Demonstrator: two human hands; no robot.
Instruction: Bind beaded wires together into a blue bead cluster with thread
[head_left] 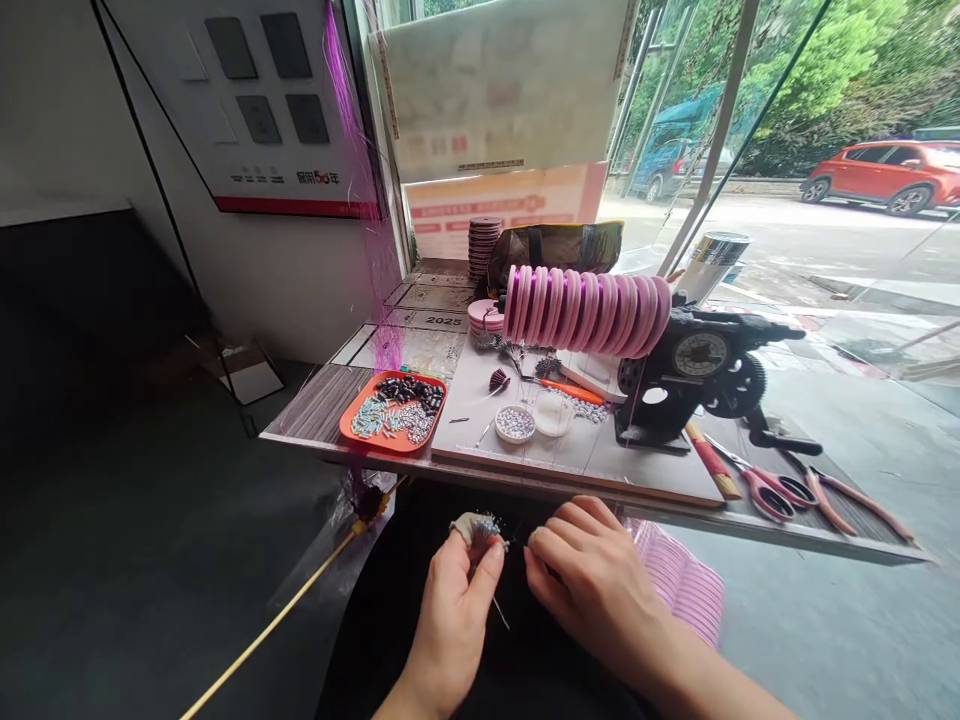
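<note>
Over my lap, my left hand pinches a small bundle of beaded wires between thumb and fingers. A pale wrap covers one of its fingertips, and a thin wire stem hangs below the hand. Just to the right, my right hand is closed with fingertips together, close to the bundle; whatever lies in them is too fine or hidden to name. Ahead on the table are an orange tray of dark, turquoise and silvery beads, and a small white dish of beads.
A black hand-cranked winder carries pink spools. Scissors, pliers and a brush lie right. Purple threads hang at left. A yellow stick slants beside my lap; pink discs sit below the table edge.
</note>
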